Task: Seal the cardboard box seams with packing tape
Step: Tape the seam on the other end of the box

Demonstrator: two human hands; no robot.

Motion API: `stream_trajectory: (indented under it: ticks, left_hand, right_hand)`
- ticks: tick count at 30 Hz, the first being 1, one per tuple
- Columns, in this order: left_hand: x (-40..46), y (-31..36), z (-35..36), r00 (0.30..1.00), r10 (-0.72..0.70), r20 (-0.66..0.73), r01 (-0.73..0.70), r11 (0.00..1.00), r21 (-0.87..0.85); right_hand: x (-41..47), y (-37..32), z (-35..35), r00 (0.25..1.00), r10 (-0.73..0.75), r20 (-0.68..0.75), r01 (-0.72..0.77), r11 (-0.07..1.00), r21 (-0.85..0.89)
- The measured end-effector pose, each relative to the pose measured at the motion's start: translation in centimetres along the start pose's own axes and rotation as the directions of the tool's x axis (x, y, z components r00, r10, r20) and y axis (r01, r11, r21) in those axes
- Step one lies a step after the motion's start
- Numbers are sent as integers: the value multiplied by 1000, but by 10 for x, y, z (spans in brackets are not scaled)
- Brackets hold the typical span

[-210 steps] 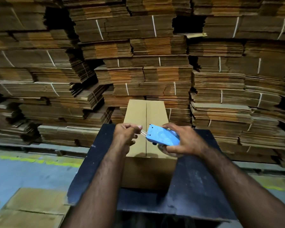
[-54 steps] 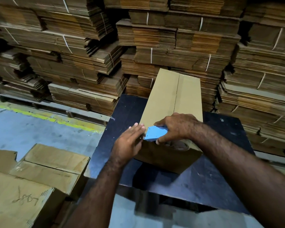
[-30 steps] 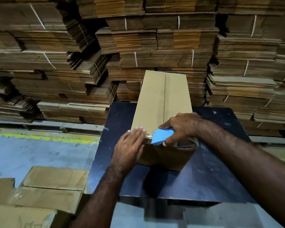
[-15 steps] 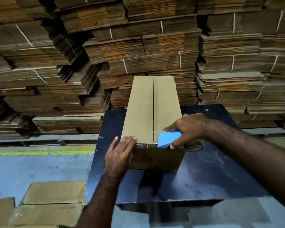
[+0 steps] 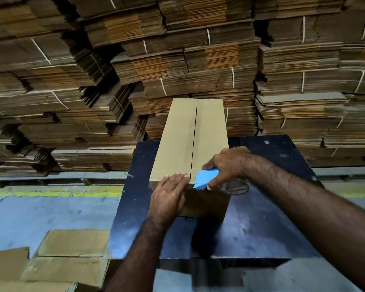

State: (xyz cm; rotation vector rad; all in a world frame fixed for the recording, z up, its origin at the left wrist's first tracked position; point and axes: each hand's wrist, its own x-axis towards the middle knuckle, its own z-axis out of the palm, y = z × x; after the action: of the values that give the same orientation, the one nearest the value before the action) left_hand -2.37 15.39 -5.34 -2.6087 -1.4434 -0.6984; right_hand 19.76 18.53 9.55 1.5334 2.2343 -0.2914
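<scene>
A long closed cardboard box (image 5: 177, 140) lies on a black table (image 5: 261, 218), its centre seam running away from me. My left hand (image 5: 169, 197) presses flat with straight fingers over the box's near top edge, just left of the seam. My right hand (image 5: 226, 165) grips a blue tape dispenser (image 5: 204, 179) at the near end of the seam. The tape roll (image 5: 236, 186) shows below that hand, at the box's right side. The tape itself is too clear to make out.
Tall strapped stacks of flat cardboard (image 5: 177, 60) fill the background behind the table. Folded boxes (image 5: 67, 256) lie on the grey floor at lower left. A yellow floor line (image 5: 51, 193) runs left of the table.
The view has swung so the box seam now points straight away. My left hand slid from the box's front face up onto its near top edge. The dispenser stays at the seam's near end.
</scene>
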Motion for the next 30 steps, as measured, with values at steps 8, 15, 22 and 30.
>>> stream_trajectory:
  ticks: [8, 15, 22, 30]
  left_hand:
    - [-3, -7, -3, 999, 27, 35, -27, 1000, 6]
    - [1, -2, -5, 998, -20, 65, 20, 1000, 4]
    - [19, 51, 9, 997, 30, 66, -29, 999, -16]
    - [21, 53, 12, 1000, -7, 13, 7, 1000, 14]
  right_hand:
    - [-25, 38, -1, 1000, -8, -28, 10, 997, 73]
    - [-32, 53, 23, 1000, 21, 1, -21, 998, 60]
    - [-29, 54, 29, 997, 30, -67, -28, 999, 32]
    - [-56, 102, 52, 997, 29, -75, -16, 986, 168]
